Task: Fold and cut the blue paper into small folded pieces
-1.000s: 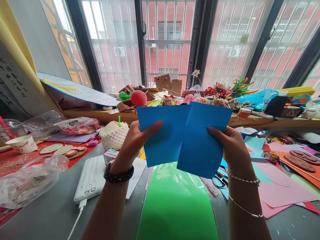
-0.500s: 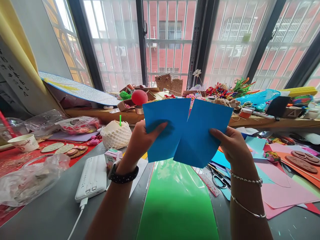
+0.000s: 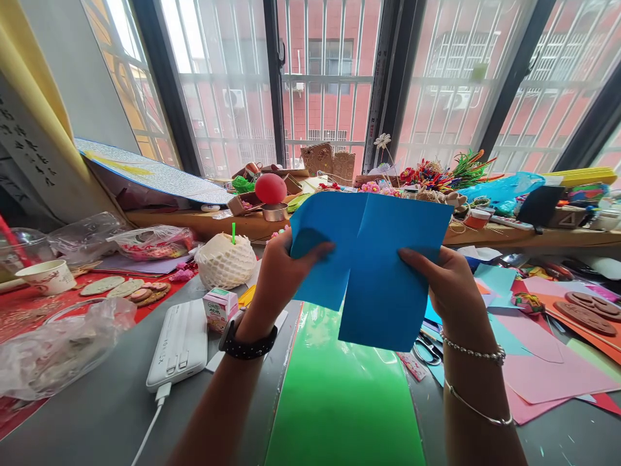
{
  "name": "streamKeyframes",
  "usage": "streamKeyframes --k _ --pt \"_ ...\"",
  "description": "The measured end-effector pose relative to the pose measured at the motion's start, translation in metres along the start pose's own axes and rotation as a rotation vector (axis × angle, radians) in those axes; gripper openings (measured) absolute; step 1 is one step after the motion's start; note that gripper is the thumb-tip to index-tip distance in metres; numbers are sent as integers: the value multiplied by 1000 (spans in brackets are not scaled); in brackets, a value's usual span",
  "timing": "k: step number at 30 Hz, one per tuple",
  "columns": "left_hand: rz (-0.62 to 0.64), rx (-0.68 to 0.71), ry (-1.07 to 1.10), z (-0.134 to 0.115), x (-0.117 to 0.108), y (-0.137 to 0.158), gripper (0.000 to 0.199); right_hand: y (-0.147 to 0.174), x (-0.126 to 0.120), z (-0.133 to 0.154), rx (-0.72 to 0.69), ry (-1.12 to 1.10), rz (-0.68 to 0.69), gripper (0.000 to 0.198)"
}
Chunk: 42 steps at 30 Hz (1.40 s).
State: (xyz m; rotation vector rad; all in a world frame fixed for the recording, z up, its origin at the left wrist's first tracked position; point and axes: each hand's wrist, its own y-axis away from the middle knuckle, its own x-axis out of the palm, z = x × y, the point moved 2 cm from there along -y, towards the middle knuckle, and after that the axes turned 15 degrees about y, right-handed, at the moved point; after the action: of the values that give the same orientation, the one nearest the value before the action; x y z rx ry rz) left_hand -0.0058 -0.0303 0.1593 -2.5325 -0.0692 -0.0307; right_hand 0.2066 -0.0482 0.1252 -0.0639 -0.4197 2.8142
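Note:
Blue paper is held upright in front of me between both hands, above the green mat. A line runs down its middle and parts into a narrow gap at the lower edge; I cannot tell whether it is one slit sheet or two pieces. My left hand is closed on the left side, thumb on the near face. At the right edge, my right hand pinches the paper in the same way. The fingers behind the paper are hidden. Below lies the glossy green mat.
To the left are a white power bank with a cable, a small drink carton and a netted coconut with a straw. Scissors and pink paper sheets lie at the right. Craft supplies crowd the windowsill.
The gap at the paper's top has closed, and the lower edges have parted slightly. The right portion now hangs lower and flatter. My left hand has shifted a little to the right.

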Motion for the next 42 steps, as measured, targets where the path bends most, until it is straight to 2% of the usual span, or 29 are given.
streamKeyframes --k 6,17,22,27,32,39,42 --pt "-118 31 -31 -2 -3 1 28 1 0 2 38 -23 -10 21" --pt "-196 111 -39 -7 -3 8 26 0 3 -1 124 -98 10 18" --pt "-234 103 -50 -10 -5 7 30 -5 5 -6 33 -129 40 21" --pt "-270 107 -34 -8 -8 5 29 -5 1 -5 -53 -68 112 25" --pt "-288 76 -54 -7 -8 4 29 -4 -4 -5 -43 60 203 28" --pt "-295 54 -77 -8 -12 1 29 -13 -8 -14 -29 49 93 26" --pt "-215 -6 -59 -5 -19 -6 30 -21 -14 -21 -29 30 32 25"
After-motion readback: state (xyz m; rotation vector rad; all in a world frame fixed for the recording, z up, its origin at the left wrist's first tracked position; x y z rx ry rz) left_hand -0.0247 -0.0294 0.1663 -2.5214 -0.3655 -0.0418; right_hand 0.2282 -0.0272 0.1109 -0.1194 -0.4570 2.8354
